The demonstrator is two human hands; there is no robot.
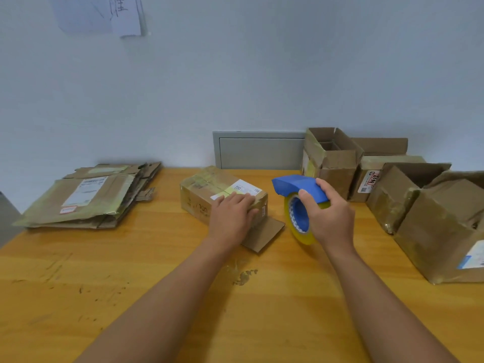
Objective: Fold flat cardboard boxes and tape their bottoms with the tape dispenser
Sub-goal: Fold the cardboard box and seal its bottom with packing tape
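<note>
**Left hand flat on the box, tape dispenser held beside it**

Head view: the small cardboard box (222, 196) sits at the middle of the wooden tabletop (131, 271), taped face up, with a white label near its right end. One loose flap (264, 235) sticks out flat on the tabletop at its near right corner. The left hand (233, 218) lies on top of the box at that near end, fingers (245, 201) straight and close together, pressing down on the label and the tape strip.

Just to the right, apart from the box, the right hand (330, 216) grips the blue tape dispenser (301, 189). Thumb and fingers curl round its blue cover, and the yellowish tape roll (298, 221) hangs below, near the tabletop; I cannot tell whether it touches.

Far left, a stack of flat boxes (89, 197) lies at the back edge of the tabletop. Far right, a cluster of folded boxes (392, 189) stands open-topped against the wall, some patched with old tape. Behind the small box, a grey panel (259, 150) is set in the wall.
</note>
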